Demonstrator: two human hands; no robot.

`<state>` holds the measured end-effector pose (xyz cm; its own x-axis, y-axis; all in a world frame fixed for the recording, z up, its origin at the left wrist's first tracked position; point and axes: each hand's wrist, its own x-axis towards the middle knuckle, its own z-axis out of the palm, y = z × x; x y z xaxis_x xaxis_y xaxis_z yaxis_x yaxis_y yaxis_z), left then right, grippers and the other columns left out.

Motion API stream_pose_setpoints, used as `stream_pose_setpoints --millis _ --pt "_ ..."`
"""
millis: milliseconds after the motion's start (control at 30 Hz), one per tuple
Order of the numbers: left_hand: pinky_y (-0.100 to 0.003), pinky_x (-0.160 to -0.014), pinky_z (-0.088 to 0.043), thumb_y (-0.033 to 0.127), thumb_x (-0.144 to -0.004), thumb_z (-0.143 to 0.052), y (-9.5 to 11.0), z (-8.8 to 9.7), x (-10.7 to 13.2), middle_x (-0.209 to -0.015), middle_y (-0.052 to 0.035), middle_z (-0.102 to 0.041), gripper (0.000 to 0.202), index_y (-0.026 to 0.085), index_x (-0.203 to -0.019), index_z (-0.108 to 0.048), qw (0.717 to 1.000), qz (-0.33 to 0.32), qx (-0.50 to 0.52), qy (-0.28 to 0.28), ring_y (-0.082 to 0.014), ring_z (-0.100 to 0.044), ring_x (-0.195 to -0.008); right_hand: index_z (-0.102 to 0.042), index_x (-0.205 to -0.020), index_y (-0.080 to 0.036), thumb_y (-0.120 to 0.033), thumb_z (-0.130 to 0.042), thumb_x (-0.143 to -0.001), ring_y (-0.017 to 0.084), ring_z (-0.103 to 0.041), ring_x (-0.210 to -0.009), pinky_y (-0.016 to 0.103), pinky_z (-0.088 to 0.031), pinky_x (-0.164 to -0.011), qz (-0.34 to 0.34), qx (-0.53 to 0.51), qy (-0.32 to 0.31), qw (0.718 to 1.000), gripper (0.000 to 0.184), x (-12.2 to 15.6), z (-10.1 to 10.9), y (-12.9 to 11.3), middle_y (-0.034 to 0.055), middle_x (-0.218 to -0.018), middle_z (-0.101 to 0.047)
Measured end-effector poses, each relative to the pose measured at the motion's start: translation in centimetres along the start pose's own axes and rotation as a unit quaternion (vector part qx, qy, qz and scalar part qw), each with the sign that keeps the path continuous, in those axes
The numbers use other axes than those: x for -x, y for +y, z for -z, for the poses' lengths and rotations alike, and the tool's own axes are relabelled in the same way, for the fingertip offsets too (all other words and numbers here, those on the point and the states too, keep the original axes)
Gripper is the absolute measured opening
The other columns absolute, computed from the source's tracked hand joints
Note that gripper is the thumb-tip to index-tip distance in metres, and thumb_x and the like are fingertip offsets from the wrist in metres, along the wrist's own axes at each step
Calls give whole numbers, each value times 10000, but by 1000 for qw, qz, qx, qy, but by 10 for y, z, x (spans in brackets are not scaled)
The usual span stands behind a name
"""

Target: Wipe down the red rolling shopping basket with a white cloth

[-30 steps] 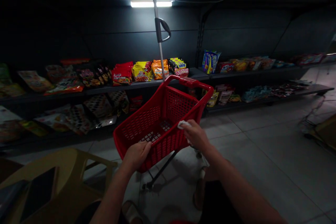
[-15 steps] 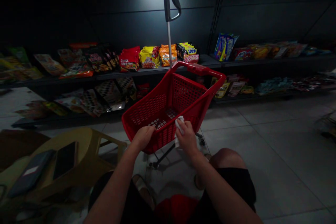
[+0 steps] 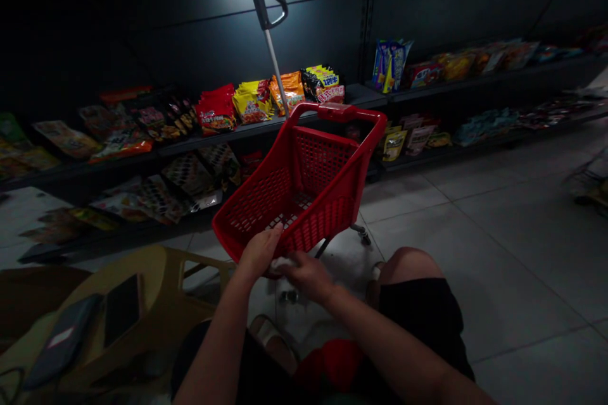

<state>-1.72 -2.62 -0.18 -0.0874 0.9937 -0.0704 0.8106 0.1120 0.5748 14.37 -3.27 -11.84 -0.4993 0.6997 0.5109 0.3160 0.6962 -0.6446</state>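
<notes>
A red plastic shopping cart [image 3: 304,183] stands tilted on the grey tiled floor just in front of my knees. Its long handle pole [image 3: 266,6] rises at the top of the view. My left hand [image 3: 259,253] grips the cart's near rim, fingers curled over the edge. My right hand [image 3: 306,275] is low under the near rim, closed on a small white cloth [image 3: 281,262] pressed against the cart's outer wall. The basket holds nothing that I can see.
Dark shelves [image 3: 361,98] with snack packets [image 3: 256,101] run behind the cart. A yellowish plastic chair [image 3: 142,310] with a phone [image 3: 121,307] and a dark flat case on it stands at my left. Open tiled floor [image 3: 498,234] lies to the right.
My right hand with the white cloth slid from the cart's right rim down and left to beneath the near rim. The left hand kept its grip. The cart tilted left in view.
</notes>
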Motion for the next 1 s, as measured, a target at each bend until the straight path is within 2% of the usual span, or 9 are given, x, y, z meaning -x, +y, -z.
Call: stream_pose_setpoints --millis 100,233,367,467,533,633,767,900,1000 --pt "-315 -844 -459 553 -977 -215 1 -1 0 -972 -130 -755 630 185 -865 -714 1000 -5 6 -2 -242 -678 -952 -728 -1140 -248 -255 -500 -903 203 -608 -1001 327 -514 -880 -94 2 109 990 329 -12 49 64 82 -1130 -628" --pt "-321 -795 -462 589 -963 -244 5 -2 -1 -915 -118 -756 645 171 -836 -717 1000 3 31 -5 -249 -672 -878 -641 -1267 -114 -341 -489 -871 255 -590 -1117 457 -449 -1030 -331 -56 310 890 482 -43 91 117 161 -1181 -609" --pt "-314 -795 -464 601 -957 -268 11 -4 -3 -883 -98 -753 636 160 -843 -712 999 1 34 -4 -243 -666 -863 -563 -1306 -146 -366 -495 -892 244 -558 -1213 451 -419 -1082 -278 -131 291 906 474 -42 46 69 147 -1275 -597" --pt "-317 -810 -465 591 -956 -280 15 -6 -6 -898 -100 -753 625 153 -852 -714 1000 4 30 2 -241 -662 -865 -525 -1318 -217 -271 -525 -886 220 -573 -1181 391 -458 -1049 -153 -161 184 957 435 -24 4 11 89 -1247 -604" --pt "-315 -816 -467 580 -956 -290 16 -8 -7 -927 -101 -757 615 151 -879 -723 999 5 37 3 -238 -664 -878 -570 -1253 -253 -215 -554 -850 215 -597 -1114 360 -492 -991 -93 -167 109 976 405 -20 1 1 53 -1193 -616" --pt "-313 -821 -469 576 -959 -292 19 -10 -6 -929 -97 -760 608 157 -876 -725 999 14 32 11 -237 -665 -885 -630 -1105 -228 -219 -546 -828 220 -592 -1080 376 -483 -985 -141 -152 179 962 290 -37 33 42 63 -1148 -615" --pt "-311 -783 -468 609 -951 -291 23 -10 -4 -870 -86 -755 618 172 -796 -699 999 29 12 24 -242 -667 -863 -583 -1145 -158 -262 -497 -825 246 -539 -1154 463 -404 -1068 -311 -136 370 865 347 -73 79 106 122 -1170 -606" --pt "-304 -789 -466 598 -953 -301 21 -11 -6 -884 -81 -757 608 167 -826 -710 999 25 6 28 -233 -664 -868 -578 -1159 -180 -242 -512 -834 217 -558 -1097 399 -445 -1014 -225 -168 271 921 338 -60 48 59 95 -1146 -591" --pt "-299 -747 -470 592 -953 -307 17 -12 -8 -851 -85 -746 596 164 -804 -695 999 27 2 29 -218 -651 -798 -624 -1144 -246 -208 -582 -801 176 -585 -961 296 -502 -866 -53 -150 74 984 347 -31 12 5 40 -1081 -587"
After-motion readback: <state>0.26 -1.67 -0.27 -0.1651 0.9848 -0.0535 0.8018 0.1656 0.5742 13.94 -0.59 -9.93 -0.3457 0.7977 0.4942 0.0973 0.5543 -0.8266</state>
